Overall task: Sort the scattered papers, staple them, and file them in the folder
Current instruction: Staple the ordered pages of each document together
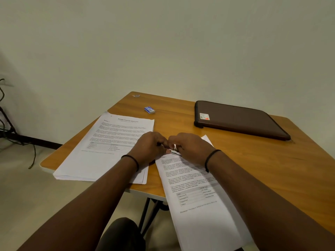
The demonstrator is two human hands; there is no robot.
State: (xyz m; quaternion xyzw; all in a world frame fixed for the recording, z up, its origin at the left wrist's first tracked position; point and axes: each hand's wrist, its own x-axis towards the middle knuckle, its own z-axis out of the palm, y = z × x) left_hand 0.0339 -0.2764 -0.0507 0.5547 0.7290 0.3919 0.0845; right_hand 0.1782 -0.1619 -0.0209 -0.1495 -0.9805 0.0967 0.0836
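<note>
Head view: my left hand and right hand both pinch a small metal stapler, fingers curled, over the top of the near papers, headed "Section 1". Left stack reads "Sample Financial Statement"; the closed brown folder lies far right on the table.

A wooden table is set against a plain wall. On its left part a stack of printed white papers is laid, its near corner reaching past the table edge. To the right of that stack a second set of printed sheets is laid, hanging over the near edge. Both hands, left hand and right hand, are placed between the two, over the far end of the second set, with a small metal stapler held between them. Behind the stack a small blue staple box is seen. At the far right a brown leather zip folder is laid flat. Cables are seen on the floor to the left of the table.
</note>
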